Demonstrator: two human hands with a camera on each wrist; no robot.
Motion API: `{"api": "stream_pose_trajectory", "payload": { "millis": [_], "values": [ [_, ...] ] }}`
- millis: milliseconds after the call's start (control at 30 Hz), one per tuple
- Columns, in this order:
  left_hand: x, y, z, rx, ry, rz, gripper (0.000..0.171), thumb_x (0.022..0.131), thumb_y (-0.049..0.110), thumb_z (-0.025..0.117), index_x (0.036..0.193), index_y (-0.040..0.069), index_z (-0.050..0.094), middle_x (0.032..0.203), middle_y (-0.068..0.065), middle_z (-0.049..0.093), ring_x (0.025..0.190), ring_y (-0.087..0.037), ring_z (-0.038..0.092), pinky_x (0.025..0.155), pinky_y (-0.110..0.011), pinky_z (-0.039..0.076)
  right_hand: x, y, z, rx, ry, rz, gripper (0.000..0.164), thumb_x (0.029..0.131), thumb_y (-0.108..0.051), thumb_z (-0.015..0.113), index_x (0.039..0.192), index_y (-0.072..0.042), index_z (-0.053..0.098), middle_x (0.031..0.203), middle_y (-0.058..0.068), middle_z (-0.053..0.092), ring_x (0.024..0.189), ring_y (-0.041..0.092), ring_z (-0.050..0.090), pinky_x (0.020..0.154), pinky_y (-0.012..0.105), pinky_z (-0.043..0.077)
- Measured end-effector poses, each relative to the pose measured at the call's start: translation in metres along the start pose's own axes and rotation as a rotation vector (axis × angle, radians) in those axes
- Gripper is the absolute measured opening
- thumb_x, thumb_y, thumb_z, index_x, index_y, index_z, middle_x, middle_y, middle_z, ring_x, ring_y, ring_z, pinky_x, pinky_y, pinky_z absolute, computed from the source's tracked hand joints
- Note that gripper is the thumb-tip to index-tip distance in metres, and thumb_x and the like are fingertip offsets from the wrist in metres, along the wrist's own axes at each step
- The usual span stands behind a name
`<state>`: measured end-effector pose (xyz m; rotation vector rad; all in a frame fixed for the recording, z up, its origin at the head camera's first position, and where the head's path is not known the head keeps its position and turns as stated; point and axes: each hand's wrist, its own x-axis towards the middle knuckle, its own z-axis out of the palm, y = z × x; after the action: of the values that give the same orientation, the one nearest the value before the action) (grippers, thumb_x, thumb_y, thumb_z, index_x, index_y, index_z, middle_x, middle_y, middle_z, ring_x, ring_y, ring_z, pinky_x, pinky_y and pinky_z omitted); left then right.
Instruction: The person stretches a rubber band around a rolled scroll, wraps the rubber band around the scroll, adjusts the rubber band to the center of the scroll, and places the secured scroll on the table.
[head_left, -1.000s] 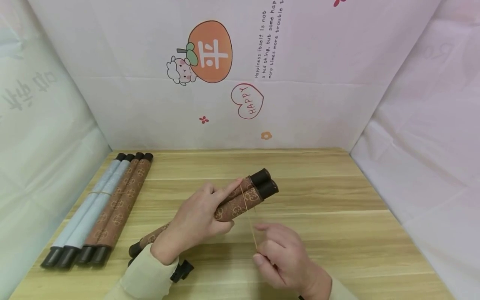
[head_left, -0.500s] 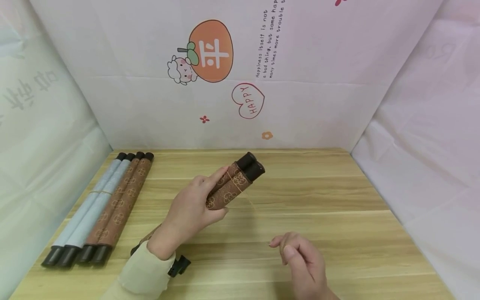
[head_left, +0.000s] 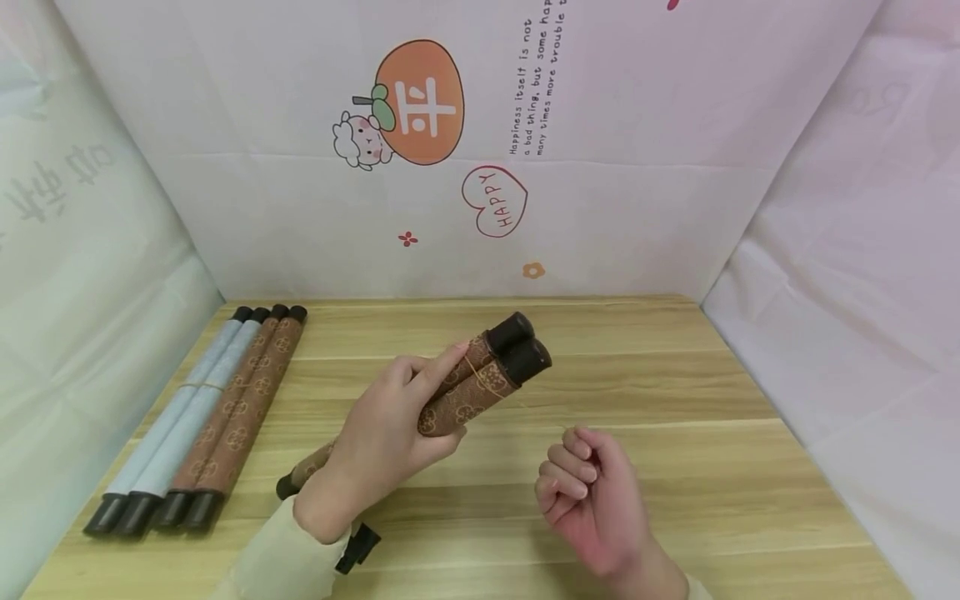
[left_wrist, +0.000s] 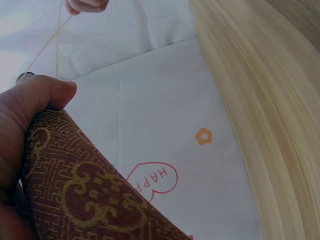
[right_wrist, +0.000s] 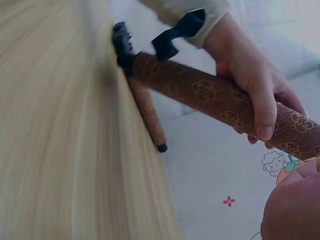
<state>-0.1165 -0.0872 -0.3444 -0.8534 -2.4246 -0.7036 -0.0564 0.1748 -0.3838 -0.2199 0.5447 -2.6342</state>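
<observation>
My left hand (head_left: 386, 437) grips a pair of brown, gold-patterned scrolls (head_left: 468, 404) with black end knobs, tilted up above the table. A thin tan rubber band (head_left: 489, 382) crosses them near the upper knobs. To the right, my right hand (head_left: 596, 504) has curled fingers and pinches the pulled-out end of that band; the left wrist view shows the stretched rubber band (left_wrist: 44, 44) running to its fingertips (left_wrist: 87, 5). In the right wrist view the left thumb lies along the brown scroll (right_wrist: 200, 92). My left hand and forearm hide the scrolls' middle.
On the left of the wooden table (head_left: 675, 392) lie two light blue scrolls (head_left: 176, 400), with a band across them, beside two more brown scrolls (head_left: 240, 408). White printed cloth (head_left: 615, 225) stands behind the table and along both sides.
The right hand first pulled the band low, then drew away right, and now has turned and risen with curled fingers. The held scrolls shifted up and left, then partly back.
</observation>
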Motion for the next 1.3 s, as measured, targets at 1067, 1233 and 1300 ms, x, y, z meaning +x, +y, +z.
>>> {"api": "stream_pose_trajectory", "payload": {
  "millis": [1067,1233,1300],
  "values": [
    [-0.017,-0.008,0.001,0.048,-0.005,0.336,0.107,0.062,0.016,0.093,0.157,0.028,0.046,0.121,-0.007,0.065,0.101,-0.021,0.065,0.080,-0.038,0.058,0.013,-0.024,0.004,-0.423,-0.139,0.040,0.047,0.116,-0.027,0.023,0.158,-0.027,0.046,0.122,0.006,0.074,0.083,0.011,0.078,0.083,0.033,0.063],
    [-0.018,-0.010,0.000,0.067,-0.021,0.347,0.107,0.063,0.016,0.093,0.158,0.028,0.045,0.119,-0.007,0.065,0.101,-0.021,0.065,0.081,-0.038,0.058,0.010,-0.032,0.007,-0.528,-0.133,0.070,0.050,0.116,-0.026,0.028,0.165,-0.030,0.028,0.132,0.007,0.068,0.087,0.012,0.078,0.067,0.023,0.061],
    [-0.018,-0.010,-0.001,0.077,-0.033,0.357,0.106,0.065,0.016,0.094,0.158,0.028,0.045,0.119,-0.008,0.065,0.102,-0.022,0.065,0.083,-0.039,0.058,0.010,-0.035,0.009,-0.582,-0.121,0.077,0.051,0.115,-0.025,0.032,0.165,-0.031,0.027,0.136,0.009,0.065,0.088,0.012,0.078,0.066,0.022,0.061]
  ]
}}
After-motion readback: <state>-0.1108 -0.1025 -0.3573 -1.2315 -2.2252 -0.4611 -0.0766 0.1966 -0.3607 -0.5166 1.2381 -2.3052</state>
